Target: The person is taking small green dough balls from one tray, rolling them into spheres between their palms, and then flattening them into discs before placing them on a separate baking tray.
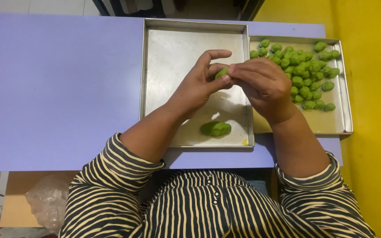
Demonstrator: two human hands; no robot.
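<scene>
Two hands meet above the large metal tray on the lilac table. I note the left hand pinching a small green dough piece between thumb and bent fingers, index finger lifted. Right hand closes its fingertips on the same piece from the other side. One shaped green dough lump lies near the tray's front edge. Many green dough pieces sit heaped in the smaller tray just to the right.
</scene>
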